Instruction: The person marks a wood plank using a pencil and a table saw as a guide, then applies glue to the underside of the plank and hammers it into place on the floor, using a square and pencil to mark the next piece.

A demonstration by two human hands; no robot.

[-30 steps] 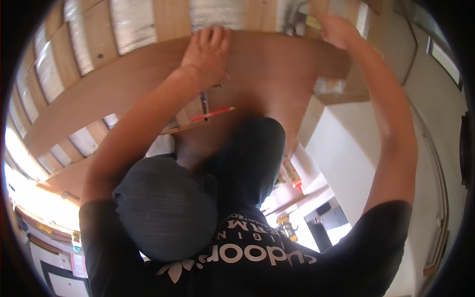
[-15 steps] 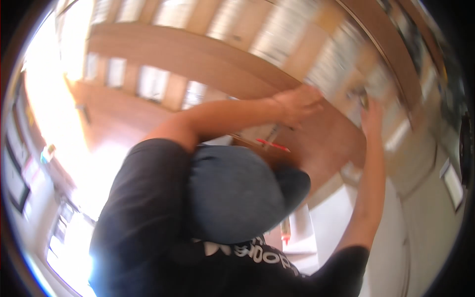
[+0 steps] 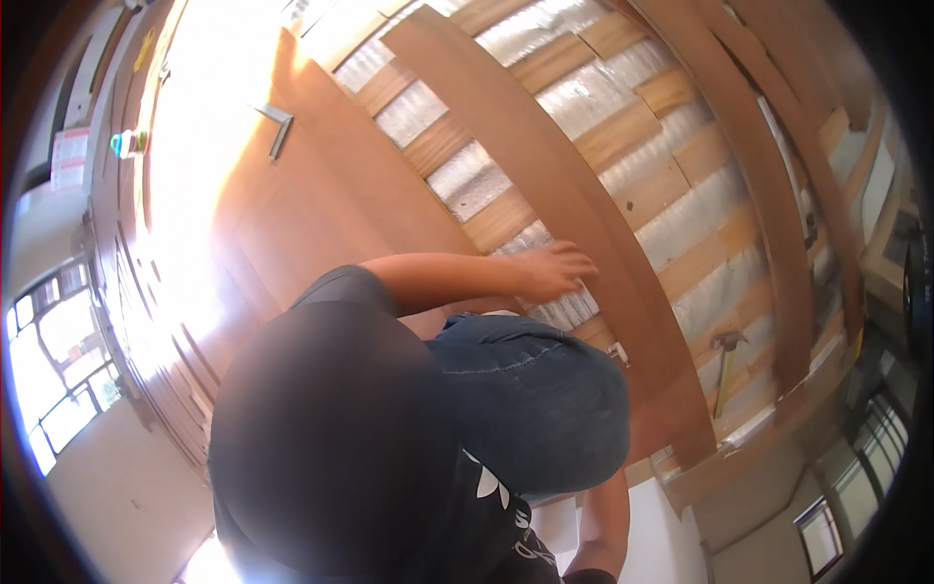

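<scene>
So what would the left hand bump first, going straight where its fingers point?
Probably the long brown board by the left hand, though depth is unclear: it might pass above.

Strong white light floods the upper left, washing out part of the smooth brown wood floor [image 3: 360, 209] there. Further right the floor is unfinished: pale wooden battens [image 3: 623, 141] run in rows, with crinkled silvery sheeting [image 3: 409, 115] showing between them. At the left rim a dark-framed, multi-pane window [image 3: 63, 350] glows brightly above a plain beige wall [image 3: 126, 492]. At the lower right stands a dim grey-beige wall [image 3: 764, 521]; on it hangs a dark-framed pale rectangle [image 3: 819, 535], window or picture unclear, near a barred window [image 3: 885, 443] at the rim.
</scene>
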